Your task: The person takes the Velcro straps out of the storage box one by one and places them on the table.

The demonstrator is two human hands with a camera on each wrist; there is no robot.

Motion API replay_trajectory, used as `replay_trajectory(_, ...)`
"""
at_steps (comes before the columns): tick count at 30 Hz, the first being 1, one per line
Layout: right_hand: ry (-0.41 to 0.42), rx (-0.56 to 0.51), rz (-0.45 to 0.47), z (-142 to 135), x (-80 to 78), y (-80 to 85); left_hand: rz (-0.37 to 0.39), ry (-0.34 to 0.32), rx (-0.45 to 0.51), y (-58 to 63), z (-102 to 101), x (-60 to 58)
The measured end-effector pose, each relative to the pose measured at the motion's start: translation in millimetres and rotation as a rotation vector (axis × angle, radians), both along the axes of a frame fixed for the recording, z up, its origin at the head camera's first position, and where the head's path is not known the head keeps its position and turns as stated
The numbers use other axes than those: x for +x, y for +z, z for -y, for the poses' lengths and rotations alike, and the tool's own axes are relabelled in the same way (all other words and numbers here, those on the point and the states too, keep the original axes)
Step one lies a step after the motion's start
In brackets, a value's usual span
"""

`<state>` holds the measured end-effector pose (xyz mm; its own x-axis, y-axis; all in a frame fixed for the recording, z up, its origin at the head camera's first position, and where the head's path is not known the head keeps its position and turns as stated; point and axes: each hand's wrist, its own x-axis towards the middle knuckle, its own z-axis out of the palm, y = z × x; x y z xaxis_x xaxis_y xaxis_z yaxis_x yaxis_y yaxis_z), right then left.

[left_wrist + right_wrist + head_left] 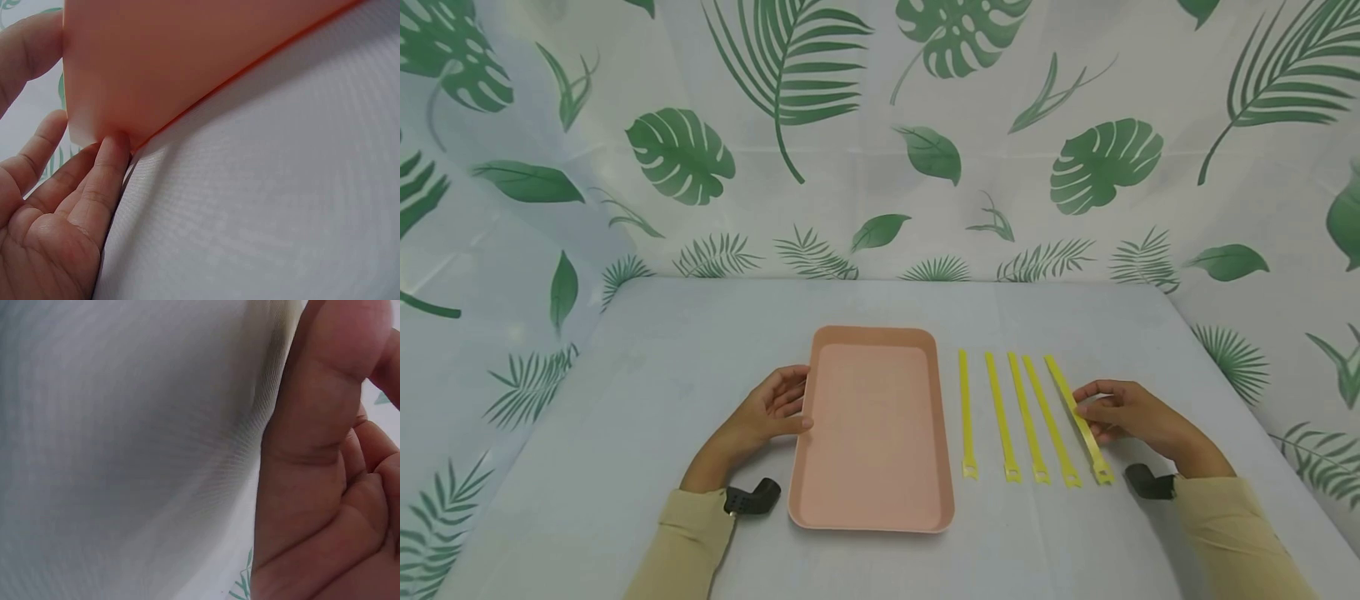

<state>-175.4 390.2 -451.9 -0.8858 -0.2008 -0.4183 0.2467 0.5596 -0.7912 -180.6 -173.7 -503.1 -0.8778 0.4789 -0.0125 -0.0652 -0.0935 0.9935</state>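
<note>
A shallow pink tray lies lengthwise on the white-covered table. At its left side is my left hand, with the thumb on the rim and the fingers against the outer wall. The left wrist view shows those fingers low on the tray's side wall. My right hand pinches the rightmost yellow cable tie near its middle, the thumb on top. That tie has a wider slotted end pointing toward me. In the right wrist view the right hand shows, but the tie is hidden.
Several more yellow cable ties lie in a row between the tray and my right hand, slotted ends toward me. Leaf-printed white cloth hangs behind and at both sides. A black wrist camera sits on my left wrist, another on the right.
</note>
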Motion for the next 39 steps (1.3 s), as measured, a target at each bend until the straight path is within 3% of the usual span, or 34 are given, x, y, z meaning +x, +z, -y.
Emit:
replay_trajectory(19,0.011,0.147,-0.031,8.7,-1.6,2.4,-0.006,0.006,0.011,0.4,-0.2,0.2)
replay_trajectory(25,-0.001,0.266,-0.084,11.8,-2.7,5.6,0.001,0.004,0.015,-2.6,0.4,0.3)
replay_trajectory(29,-0.019,0.327,-0.178,17.8,-1.6,11.7,0.002,0.004,0.022,-3.3,0.5,-0.1)
replay_trajectory(33,-0.054,0.389,-0.326,27.7,9.9,16.8,-0.005,0.013,0.006,-1.9,0.1,0.9)
replay_trajectory(36,-0.123,0.444,-0.475,38.9,21.8,16.8,-0.038,0.037,-0.072,4.0,0.6,3.5)
replay_trajectory(39,-0.203,0.465,-0.651,50.5,33.3,14.3,-0.089,0.093,-0.213,17.0,2.8,9.8)
